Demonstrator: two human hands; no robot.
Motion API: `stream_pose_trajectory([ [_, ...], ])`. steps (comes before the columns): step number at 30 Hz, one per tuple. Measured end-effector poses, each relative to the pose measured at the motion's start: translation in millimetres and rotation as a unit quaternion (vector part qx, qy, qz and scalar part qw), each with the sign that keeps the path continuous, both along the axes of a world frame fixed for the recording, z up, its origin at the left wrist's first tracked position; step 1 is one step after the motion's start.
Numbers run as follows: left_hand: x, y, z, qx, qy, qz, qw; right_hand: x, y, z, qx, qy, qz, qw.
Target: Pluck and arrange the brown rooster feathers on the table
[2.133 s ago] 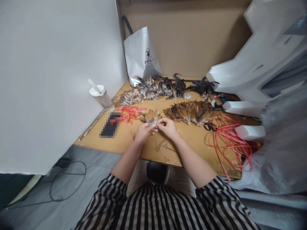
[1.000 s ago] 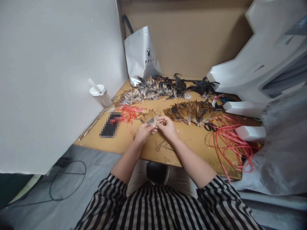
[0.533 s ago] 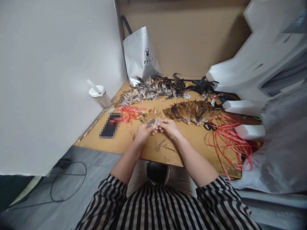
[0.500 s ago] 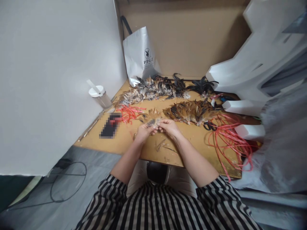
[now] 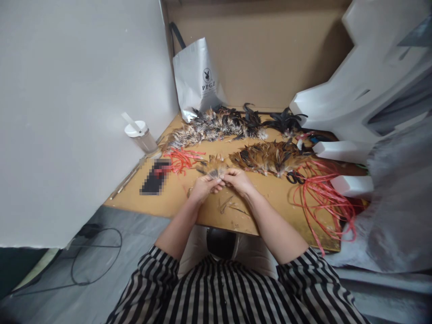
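Both my hands meet over the near middle of the table, around a small bunch of brown feathers (image 5: 216, 165). The feather tips fan out away from me, while the quill ends are mostly hidden by my fingers. My left hand (image 5: 203, 186) is closed on the bunch from the left. From the right, my right hand (image 5: 237, 179) pinches at its base, thumb and fingertips close to the left thumb. Just beyond my right hand lies a row of brown feather bunches (image 5: 270, 157). A few loose feathers (image 5: 227, 204) are on the table below my hands.
Darker feather bunches (image 5: 216, 123) line the table's back, before a silver bag (image 5: 195, 72). Red plastic strips (image 5: 182, 158) lie at left by a dark blurred-out object (image 5: 155, 177) and lidded cup (image 5: 143, 137). More red strips (image 5: 324, 193), black-handled scissors (image 5: 294, 177) and white foam pieces (image 5: 351, 186) are right.
The feather bunch looks sharper and a little more spread out than before. My fingers have shifted only slightly at its base, and nothing else has moved.
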State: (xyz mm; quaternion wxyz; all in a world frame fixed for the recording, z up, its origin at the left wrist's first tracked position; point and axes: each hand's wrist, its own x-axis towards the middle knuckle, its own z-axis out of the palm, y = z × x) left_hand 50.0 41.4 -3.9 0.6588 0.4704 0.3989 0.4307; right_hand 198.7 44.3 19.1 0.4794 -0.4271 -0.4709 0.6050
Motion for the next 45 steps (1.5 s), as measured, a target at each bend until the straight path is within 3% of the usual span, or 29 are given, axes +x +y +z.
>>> stream_pose_trajectory([
  [8,1,3,-5.9,0.062,0.075,0.008,0.995,4,-4,11.1,0.046,-0.052,0.051,0.996],
  [19,0,0,-2.6,0.058,0.059,-0.022,0.996,4,-2,1.6,0.063,-0.012,0.049,0.997],
  [24,0,-1,-2.7,0.082,0.097,-0.017,0.992,5,-3,3.1,0.089,-0.070,0.072,0.991],
  [32,4,-4,-1.1,0.111,0.125,0.026,0.986,-2,-6,-4.4,0.172,-0.194,0.010,0.966],
  [41,2,-5,-3.8,0.123,0.123,0.002,0.985,-4,-2,-7.2,0.117,-0.132,0.009,0.984],
  [45,1,-7,-3.5,0.113,0.119,0.002,0.986,-7,-6,-2.6,0.102,-0.100,0.042,0.989],
])
